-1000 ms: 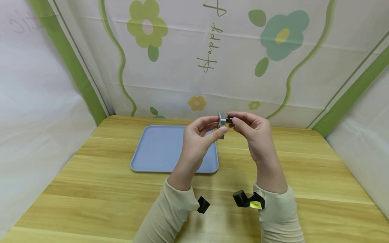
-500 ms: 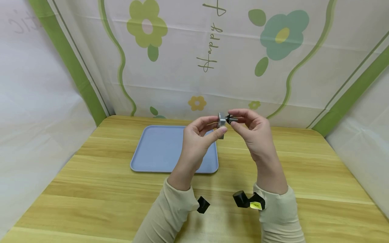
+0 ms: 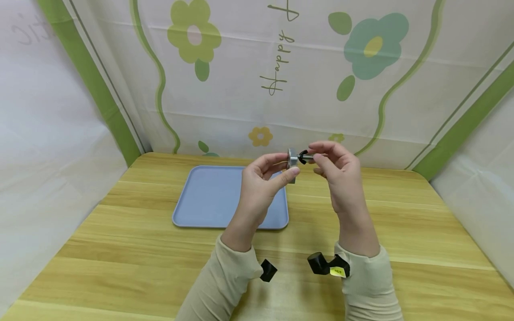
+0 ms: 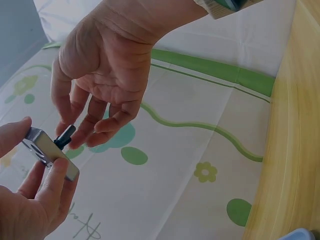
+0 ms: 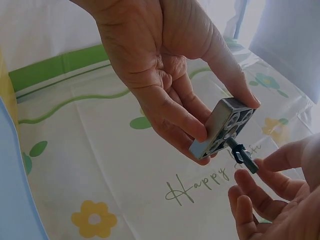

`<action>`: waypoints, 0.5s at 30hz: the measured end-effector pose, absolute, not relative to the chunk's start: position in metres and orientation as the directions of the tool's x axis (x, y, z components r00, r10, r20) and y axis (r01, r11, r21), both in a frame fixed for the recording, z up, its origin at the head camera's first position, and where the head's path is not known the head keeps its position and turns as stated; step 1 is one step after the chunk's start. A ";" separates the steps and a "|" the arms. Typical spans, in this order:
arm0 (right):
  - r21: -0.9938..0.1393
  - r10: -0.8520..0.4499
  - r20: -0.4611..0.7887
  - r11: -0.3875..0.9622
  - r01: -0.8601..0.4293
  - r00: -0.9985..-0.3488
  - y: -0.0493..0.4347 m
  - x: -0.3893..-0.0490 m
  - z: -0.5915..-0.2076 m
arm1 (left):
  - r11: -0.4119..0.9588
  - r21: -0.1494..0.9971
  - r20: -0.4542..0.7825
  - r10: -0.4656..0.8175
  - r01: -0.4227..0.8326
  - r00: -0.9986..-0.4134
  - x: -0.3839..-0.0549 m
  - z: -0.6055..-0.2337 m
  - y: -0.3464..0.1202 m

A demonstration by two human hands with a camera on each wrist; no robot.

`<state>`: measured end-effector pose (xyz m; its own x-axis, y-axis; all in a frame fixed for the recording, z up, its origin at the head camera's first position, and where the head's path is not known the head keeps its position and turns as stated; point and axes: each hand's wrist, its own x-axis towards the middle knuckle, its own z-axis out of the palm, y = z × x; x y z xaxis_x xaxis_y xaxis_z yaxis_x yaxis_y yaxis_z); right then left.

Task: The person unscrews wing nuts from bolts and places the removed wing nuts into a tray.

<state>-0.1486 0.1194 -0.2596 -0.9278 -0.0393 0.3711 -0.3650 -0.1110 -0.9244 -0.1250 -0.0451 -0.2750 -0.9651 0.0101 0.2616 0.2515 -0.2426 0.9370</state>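
My left hand (image 3: 259,180) holds a small silver metal block (image 3: 292,159) upright between thumb and fingers, above the table. In the right wrist view the block (image 5: 222,127) shows a hollowed face. From that face sticks out a threaded bolt (image 5: 250,163), pointing towards my right hand. A black wing nut (image 3: 303,157) sits partway along it, clear of the block's face. My right hand (image 3: 341,174) is by the bolt's free end, thumb and forefinger spread apart. Whether a fingertip touches the bolt's tip I cannot tell.
A blue tray (image 3: 213,196) lies on the wooden table (image 3: 132,258), behind and left of the hands. White printed cloth (image 3: 241,67) hangs at the back and both sides. Each sleeve cuff carries a black camera mount (image 3: 319,263).
My right hand has drawn back to the right along the bolt. Its fingers have come off the wing nut, leaving nut and thread exposed. My left hand and the block have stayed put.
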 end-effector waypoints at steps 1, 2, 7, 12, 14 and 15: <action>-0.930 -0.028 0.356 -0.107 -0.352 -0.934 0.120 -0.149 -0.259 | -0.242 0.937 0.261 0.008 0.252 -0.965 -0.125 -0.275 -0.045; -0.936 -0.017 0.341 -0.100 -0.338 -0.940 0.120 -0.148 -0.259 | -0.241 0.937 0.261 0.005 0.252 -0.965 -0.125 -0.275 -0.045; -0.954 0.002 0.285 -0.101 -0.283 -0.959 0.118 -0.148 -0.258 | -0.237 0.939 0.255 -0.004 0.249 -0.967 -0.124 -0.275 -0.045; -0.957 -0.025 0.274 -0.104 -0.271 -0.961 0.115 -0.148 -0.259 | -0.246 0.939 0.251 0.008 0.241 -0.968 -0.124 -0.274 -0.043; -0.959 -0.029 0.270 -0.099 -0.266 -0.962 0.114 -0.148 -0.259 | -0.249 0.939 0.248 0.011 0.237 -0.969 -0.124 -0.274 -0.043; -0.959 -0.032 0.269 -0.099 -0.265 -0.963 0.113 -0.148 -0.259 | -0.249 0.939 0.248 0.012 0.237 -0.969 -0.124 -0.274 -0.043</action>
